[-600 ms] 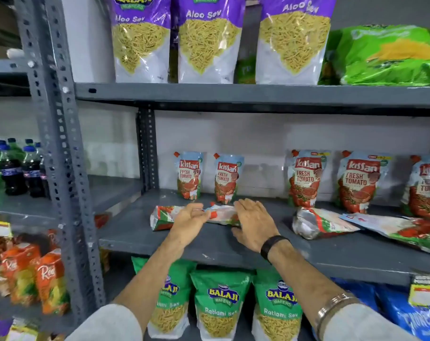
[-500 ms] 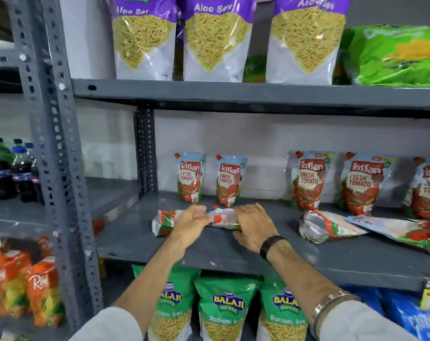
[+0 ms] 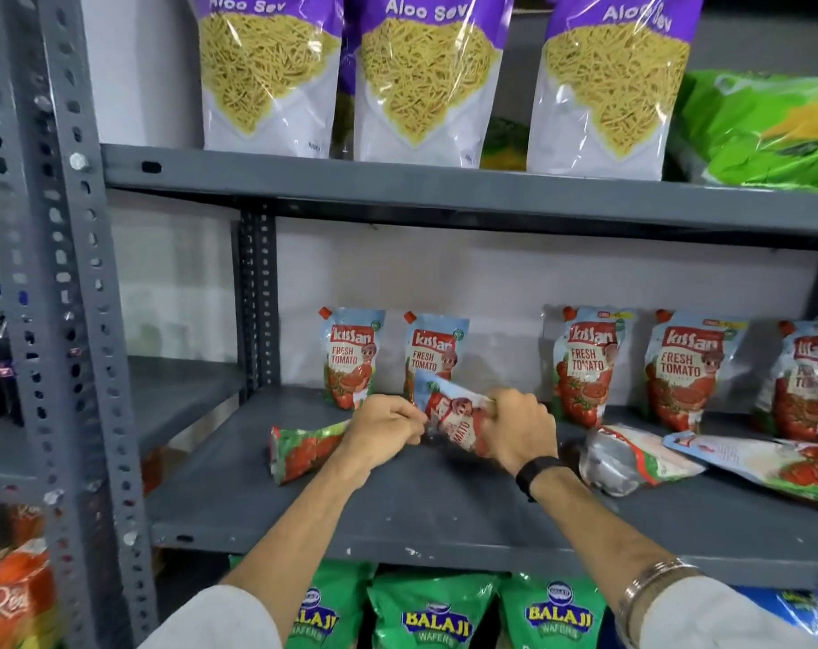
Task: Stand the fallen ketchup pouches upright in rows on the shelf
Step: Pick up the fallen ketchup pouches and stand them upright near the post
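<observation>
Ketchup pouches number nine on your grey metal shelf [image 3: 444,512], all glossy soft plastic, printed red and pale blue. Five stand upright along the back wall: two small ones just beyond your knuckles, the left [image 3: 351,356] and the right [image 3: 433,351], and three larger ones farther off past your right hand, the nearest [image 3: 587,365], the middle [image 3: 690,372] and the last [image 3: 802,379], cut by the frame edge. One tilted pouch [image 3: 449,421] is gripped between your hands, lifted at a slant with its top corner up toward the back row and its crumpled lower end near the shelf. Three lie flat: a red-and-green one [image 3: 304,452] partly under your left wrist, a silvery crinkled one [image 3: 631,459] just beyond your right wrist, and a long flat one [image 3: 763,466] farther right, overlapping it.

Your left hand [image 3: 383,426] is curled into a fist, pinching the tilted pouch's left edge. Your right hand [image 3: 519,428] wraps over its right side, fingers closed, palm down. Both forearms reach up from below and converge, the hands close together with only the pouch between. A black band [image 3: 536,473] circles your right wrist, and a metal bangle [image 3: 655,576] sits lower on that forearm.
</observation>
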Action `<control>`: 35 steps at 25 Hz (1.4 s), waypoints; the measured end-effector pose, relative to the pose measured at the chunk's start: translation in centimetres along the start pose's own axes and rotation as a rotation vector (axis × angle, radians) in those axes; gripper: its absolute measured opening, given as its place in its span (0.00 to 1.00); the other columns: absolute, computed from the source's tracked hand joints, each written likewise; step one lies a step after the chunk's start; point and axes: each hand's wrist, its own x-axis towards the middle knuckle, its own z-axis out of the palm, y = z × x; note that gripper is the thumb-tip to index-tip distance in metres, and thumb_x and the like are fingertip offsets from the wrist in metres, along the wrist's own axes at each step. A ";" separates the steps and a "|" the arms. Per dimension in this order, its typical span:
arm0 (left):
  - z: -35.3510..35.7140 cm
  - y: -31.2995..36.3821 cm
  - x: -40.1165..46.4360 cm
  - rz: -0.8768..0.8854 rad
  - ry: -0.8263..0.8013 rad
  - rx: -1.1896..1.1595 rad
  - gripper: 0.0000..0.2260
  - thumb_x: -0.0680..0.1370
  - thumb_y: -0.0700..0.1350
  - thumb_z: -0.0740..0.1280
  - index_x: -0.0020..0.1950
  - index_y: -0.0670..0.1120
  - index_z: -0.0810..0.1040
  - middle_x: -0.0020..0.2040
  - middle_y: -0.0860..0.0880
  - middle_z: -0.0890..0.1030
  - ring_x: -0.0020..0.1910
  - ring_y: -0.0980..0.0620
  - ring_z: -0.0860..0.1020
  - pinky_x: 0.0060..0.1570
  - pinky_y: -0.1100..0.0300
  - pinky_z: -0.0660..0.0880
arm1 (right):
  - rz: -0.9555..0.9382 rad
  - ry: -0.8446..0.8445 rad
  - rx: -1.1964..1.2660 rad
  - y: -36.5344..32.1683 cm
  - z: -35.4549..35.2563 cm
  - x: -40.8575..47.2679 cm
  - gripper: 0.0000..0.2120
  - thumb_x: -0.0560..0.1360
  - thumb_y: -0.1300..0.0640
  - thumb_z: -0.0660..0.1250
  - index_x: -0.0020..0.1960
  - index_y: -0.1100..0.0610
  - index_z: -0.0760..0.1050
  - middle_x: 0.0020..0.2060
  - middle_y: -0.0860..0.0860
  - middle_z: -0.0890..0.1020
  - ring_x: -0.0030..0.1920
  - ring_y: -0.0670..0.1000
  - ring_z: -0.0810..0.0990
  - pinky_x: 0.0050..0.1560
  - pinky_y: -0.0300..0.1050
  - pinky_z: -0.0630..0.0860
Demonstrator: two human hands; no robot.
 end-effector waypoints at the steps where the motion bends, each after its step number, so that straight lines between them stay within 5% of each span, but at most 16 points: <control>1: 0.2 0.2 0.1 0.000 0.015 0.008 0.05 0.76 0.38 0.72 0.46 0.46 0.86 0.46 0.44 0.88 0.48 0.47 0.87 0.53 0.52 0.83 | 0.098 0.017 0.193 0.2 -0.4 0.5 0.08 0.75 0.58 0.65 0.46 0.57 0.82 0.41 0.58 0.86 0.42 0.63 0.84 0.41 0.52 0.81; 4: 1.5 1.2 0.5 0.013 0.031 0.025 0.08 0.77 0.43 0.74 0.54 0.48 0.80 0.49 0.48 0.86 0.50 0.49 0.85 0.51 0.54 0.83 | 0.298 0.012 0.812 0.7 -0.5 2.4 0.14 0.79 0.61 0.62 0.36 0.63 0.76 0.23 0.55 0.80 0.21 0.55 0.78 0.24 0.46 0.76; 6: 2.2 1.8 0.5 0.020 -0.032 -0.075 0.10 0.79 0.42 0.72 0.59 0.48 0.76 0.48 0.52 0.84 0.47 0.55 0.82 0.46 0.62 0.79 | 0.376 -0.047 1.076 0.4 -0.5 2.7 0.14 0.81 0.64 0.60 0.38 0.65 0.74 0.22 0.55 0.77 0.18 0.50 0.73 0.21 0.41 0.71; 9: 2.7 1.6 1.2 -0.008 -0.110 -0.267 0.12 0.81 0.38 0.69 0.64 0.46 0.78 0.54 0.49 0.86 0.55 0.51 0.84 0.56 0.55 0.81 | 0.408 -0.130 1.317 0.5 0.3 2.8 0.13 0.83 0.62 0.59 0.50 0.70 0.77 0.41 0.61 0.86 0.36 0.56 0.85 0.39 0.51 0.83; 11: 3.0 1.0 1.9 -0.013 -0.073 -0.263 0.12 0.80 0.36 0.69 0.63 0.44 0.80 0.53 0.48 0.86 0.53 0.50 0.85 0.53 0.54 0.82 | 0.408 -0.185 1.405 1.1 1.2 2.7 0.13 0.83 0.61 0.59 0.54 0.68 0.79 0.51 0.61 0.86 0.51 0.61 0.85 0.54 0.61 0.82; 15: 3.4 -0.2 2.9 0.013 0.045 -0.060 0.10 0.77 0.32 0.72 0.58 0.36 0.83 0.48 0.46 0.87 0.41 0.57 0.82 0.38 0.65 0.79 | 0.373 -0.172 1.252 2.7 2.4 2.2 0.12 0.82 0.62 0.62 0.46 0.59 0.83 0.49 0.57 0.87 0.54 0.60 0.85 0.56 0.58 0.82; 18: 4.2 -1.1 3.6 0.078 0.052 0.153 0.10 0.75 0.35 0.75 0.56 0.38 0.86 0.53 0.44 0.89 0.44 0.54 0.85 0.47 0.59 0.82 | 0.370 -0.151 1.174 4.2 3.1 1.8 0.12 0.81 0.65 0.62 0.46 0.56 0.83 0.50 0.57 0.87 0.50 0.55 0.85 0.48 0.49 0.82; 21: 5.1 -1.2 3.4 0.116 0.051 0.294 0.08 0.75 0.40 0.76 0.54 0.43 0.87 0.52 0.49 0.89 0.51 0.52 0.86 0.56 0.52 0.83 | 0.364 -0.161 1.178 5.5 3.4 1.3 0.12 0.81 0.65 0.62 0.45 0.56 0.83 0.49 0.57 0.87 0.46 0.53 0.85 0.50 0.53 0.83; 27: 4.7 -1.4 3.7 0.111 0.016 0.344 0.08 0.73 0.42 0.77 0.52 0.45 0.87 0.50 0.50 0.89 0.50 0.51 0.87 0.56 0.48 0.84 | 0.332 -0.220 1.199 6.0 3.4 0.6 0.10 0.81 0.63 0.63 0.49 0.57 0.83 0.49 0.53 0.87 0.47 0.49 0.86 0.47 0.45 0.83; 35: 3.7 -2.0 3.5 0.102 0.132 0.389 0.09 0.75 0.45 0.74 0.54 0.48 0.87 0.52 0.51 0.89 0.50 0.51 0.87 0.51 0.48 0.85 | 0.270 -0.182 1.049 4.5 4.6 0.8 0.10 0.80 0.62 0.64 0.48 0.52 0.83 0.51 0.50 0.87 0.53 0.50 0.85 0.58 0.53 0.81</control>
